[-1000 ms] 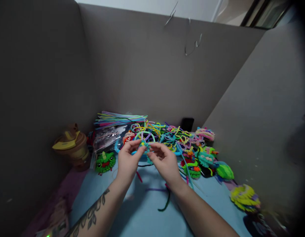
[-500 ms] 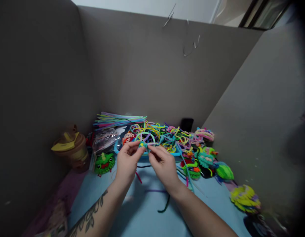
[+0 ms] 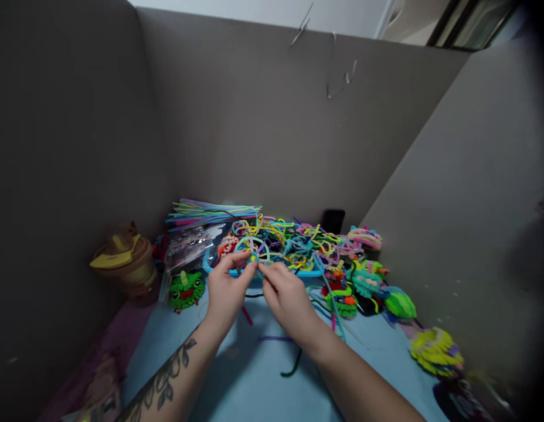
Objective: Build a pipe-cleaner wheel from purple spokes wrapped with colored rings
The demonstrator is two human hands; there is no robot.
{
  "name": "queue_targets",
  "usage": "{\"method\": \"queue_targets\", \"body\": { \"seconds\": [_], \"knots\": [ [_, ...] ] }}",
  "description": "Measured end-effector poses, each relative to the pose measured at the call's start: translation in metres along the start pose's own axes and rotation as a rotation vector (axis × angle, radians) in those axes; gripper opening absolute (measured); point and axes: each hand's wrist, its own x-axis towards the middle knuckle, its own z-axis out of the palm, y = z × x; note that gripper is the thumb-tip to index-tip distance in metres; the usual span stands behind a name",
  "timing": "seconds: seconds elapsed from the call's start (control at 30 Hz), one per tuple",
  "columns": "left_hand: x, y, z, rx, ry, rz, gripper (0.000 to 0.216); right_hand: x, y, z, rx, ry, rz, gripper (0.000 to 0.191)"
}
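Above the front of the blue tray, my left hand (image 3: 228,282) pinches a small pipe-cleaner piece (image 3: 253,258) between thumb and fingertips. The piece is teal and yellow at the pinch, with pale green and lilac loops rising behind it. My right hand (image 3: 286,293) is closed at its right side, thumb and index finger pressed together on the teal part. Fingertips of both hands nearly meet, so much of the piece is hidden. Behind them, the blue tray (image 3: 309,274) is heaped with bent pipe cleaners (image 3: 293,240) in many colours.
Straight pipe cleaners (image 3: 214,212) lie behind the tray. A green fuzzy figure (image 3: 186,291) sits left, near a brown lidded cup (image 3: 125,264). Several fuzzy figures line the right, including a yellow one (image 3: 437,353). Loose purple (image 3: 274,338) and dark green stems (image 3: 292,366) lie on the blue surface.
My right hand has shifted slightly left, closer to my left fingertips. The looped piece has turned a little and moved slightly left. Both hands keep their hold.
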Motion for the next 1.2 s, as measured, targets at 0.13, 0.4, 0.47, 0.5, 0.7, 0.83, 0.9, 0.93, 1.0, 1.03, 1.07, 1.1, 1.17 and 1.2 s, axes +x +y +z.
{"method": "queue_targets", "body": {
  "seconds": [0.13, 0.4, 0.47, 0.5, 0.7, 0.83, 0.9, 0.93, 1.0, 1.03, 1.07, 1.1, 1.17, 1.2],
  "knots": [
    [0.001, -0.001, -0.002, 0.073, 0.013, 0.07, 0.018, 0.002, -0.006, -0.003, 0.228, -0.013, 0.164, 0.031],
    [0.007, -0.001, -0.006, 0.035, -0.082, 0.017, 0.021, 0.013, 0.004, -0.016, 0.943, -0.001, 0.568, 0.018],
    [0.01, -0.003, -0.006, -0.073, -0.119, -0.085, 0.027, 0.015, 0.01, -0.016, 0.954, 0.033, 0.565, 0.019],
    [0.011, -0.005, -0.006, -0.137, -0.135, -0.134, 0.029, 0.016, 0.013, -0.015, 0.872, 0.067, 0.525, 0.019],
    [0.007, -0.003, -0.004, -0.321, -0.202, -0.236, 0.033, 0.01, 0.015, -0.004, 0.261, 0.217, 0.152, 0.009],
    [0.003, 0.005, -0.003, -0.314, -0.216, -0.212, 0.031, 0.006, 0.012, -0.005, 0.139, 0.269, 0.065, 0.006],
    [0.002, 0.008, -0.003, -0.28, -0.209, -0.172, 0.027, 0.005, 0.011, -0.005, 0.114, 0.28, 0.055, 0.006],
    [0.002, 0.01, -0.004, -0.254, -0.206, -0.145, 0.025, 0.006, 0.011, -0.005, 0.125, 0.28, 0.062, 0.004],
    [0.002, 0.012, -0.005, -0.2, -0.206, -0.086, 0.021, 0.006, 0.011, -0.005, 0.19, 0.272, 0.107, 0.005],
    [0.002, 0.012, -0.006, -0.177, -0.212, -0.058, 0.019, 0.007, 0.012, -0.005, 0.239, 0.26, 0.139, 0.008],
    [0.003, 0.013, -0.007, -0.157, -0.225, -0.032, 0.018, 0.008, 0.012, -0.005, 0.293, 0.249, 0.172, 0.011],
    [0.003, 0.014, -0.008, -0.141, -0.239, -0.009, 0.018, 0.008, 0.012, -0.005, 0.348, 0.237, 0.203, 0.013],
    [0.003, 0.015, -0.01, -0.116, -0.27, 0.032, 0.017, 0.008, 0.013, -0.007, 0.437, 0.219, 0.253, 0.016],
    [0.003, 0.016, -0.011, -0.105, -0.283, 0.049, 0.016, 0.008, 0.013, -0.007, 0.466, 0.212, 0.268, 0.017]
  ]
}}
